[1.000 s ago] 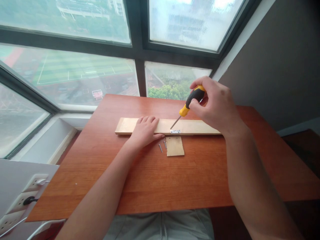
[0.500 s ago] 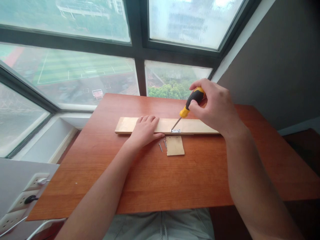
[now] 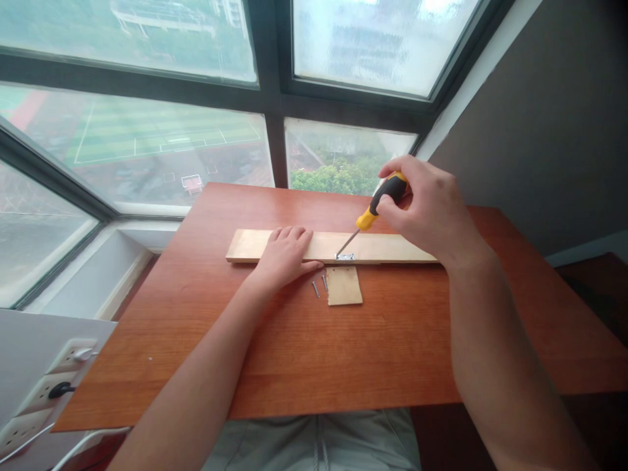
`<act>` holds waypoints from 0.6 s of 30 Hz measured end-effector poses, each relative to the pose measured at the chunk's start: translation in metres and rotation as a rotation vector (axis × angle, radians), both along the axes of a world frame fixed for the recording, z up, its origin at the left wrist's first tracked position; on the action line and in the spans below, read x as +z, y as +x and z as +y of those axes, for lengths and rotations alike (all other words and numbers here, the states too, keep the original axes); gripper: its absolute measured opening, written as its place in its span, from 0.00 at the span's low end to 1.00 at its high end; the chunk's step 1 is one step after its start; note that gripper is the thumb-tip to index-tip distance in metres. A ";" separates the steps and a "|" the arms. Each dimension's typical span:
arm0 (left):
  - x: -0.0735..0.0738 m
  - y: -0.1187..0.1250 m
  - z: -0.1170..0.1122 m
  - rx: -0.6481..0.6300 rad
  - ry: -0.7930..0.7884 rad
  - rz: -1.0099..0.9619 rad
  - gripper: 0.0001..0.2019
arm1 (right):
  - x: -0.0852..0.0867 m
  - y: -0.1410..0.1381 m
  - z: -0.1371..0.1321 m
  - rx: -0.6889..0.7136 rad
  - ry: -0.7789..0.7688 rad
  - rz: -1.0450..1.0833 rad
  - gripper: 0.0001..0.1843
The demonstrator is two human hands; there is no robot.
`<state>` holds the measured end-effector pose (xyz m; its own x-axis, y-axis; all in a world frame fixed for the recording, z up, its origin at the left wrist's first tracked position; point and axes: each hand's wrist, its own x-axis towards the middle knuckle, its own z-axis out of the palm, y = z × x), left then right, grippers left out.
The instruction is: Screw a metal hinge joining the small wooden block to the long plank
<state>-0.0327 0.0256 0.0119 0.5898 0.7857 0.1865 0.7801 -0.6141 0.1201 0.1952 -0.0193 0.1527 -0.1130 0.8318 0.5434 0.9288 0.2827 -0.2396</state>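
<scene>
A long pale wooden board (image 3: 383, 246) lies across the table. My left hand (image 3: 285, 252) rests flat on it, fingers stretched out and the thumb along the near edge. In my right hand (image 3: 424, 206) is a yellow-and-black screwdriver (image 3: 390, 191), gripped by its handle and tilted. Its tip meets the left end of a small metal plate (image 3: 345, 257) on the board's near edge; whether a screw is under the tip is too small to tell. Two loose screws (image 3: 315, 289) lie in front of the board, beside a small thin square wooden piece (image 3: 345, 286).
The reddish-brown table (image 3: 353, 353) stands against dark-framed windows (image 3: 277, 150). Power sockets (image 3: 42, 396) with plugs and white cables are at the lower left. A dark grey wall (image 3: 540, 131) rises on the right.
My right hand and the screwdriver handle have shifted slightly to the right, while the tip stays at the metal plate. My left hand has not visibly moved.
</scene>
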 end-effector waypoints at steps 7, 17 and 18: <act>0.001 0.000 0.000 -0.003 0.006 0.002 0.28 | 0.000 0.000 0.001 -0.021 -0.014 0.007 0.14; 0.001 0.000 -0.001 -0.002 0.008 0.008 0.29 | -0.001 0.004 -0.001 -0.019 -0.019 0.013 0.13; 0.001 0.000 0.000 -0.001 0.006 0.006 0.29 | -0.001 0.004 -0.001 -0.016 -0.021 0.016 0.14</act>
<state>-0.0327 0.0251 0.0125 0.5919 0.7837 0.1883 0.7798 -0.6159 0.1119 0.1988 -0.0202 0.1518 -0.0913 0.8446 0.5276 0.9290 0.2630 -0.2603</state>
